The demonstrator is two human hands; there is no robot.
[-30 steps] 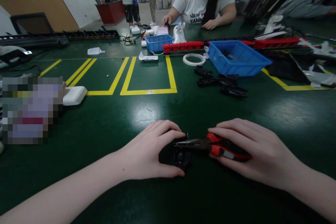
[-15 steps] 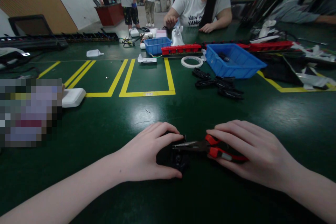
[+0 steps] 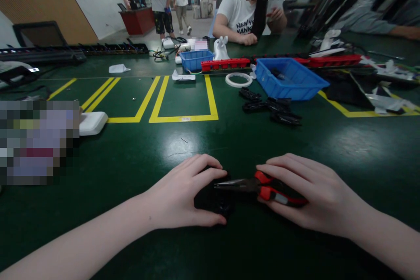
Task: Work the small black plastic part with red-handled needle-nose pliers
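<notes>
My left hand (image 3: 187, 192) curls around a small black part (image 3: 220, 204) on the dark green table, thumb on its near side and fingers on its far side. The part is so dark that its shape is hard to make out. In my right hand (image 3: 316, 188) is a pair of needle-nose pliers (image 3: 241, 185) with red handles, gripped around the handles. Its jaws point left and lie over the black part, between the left thumb and fingers. Whether the tips pinch anything cannot be seen.
Beyond my hands lie several black parts (image 3: 269, 104), a blue bin (image 3: 292, 87), a tape roll (image 3: 239, 80) and a small pin (image 3: 184, 140). A white box (image 3: 93, 123) sits at left. Red strips (image 3: 226, 64) stretch across the back. A person (image 3: 241, 17) sits opposite.
Both hands and the pliers keep nearly the same place, with only a slight shift left. Across the table, the seated person has raised one hand and set the other down on the table.
</notes>
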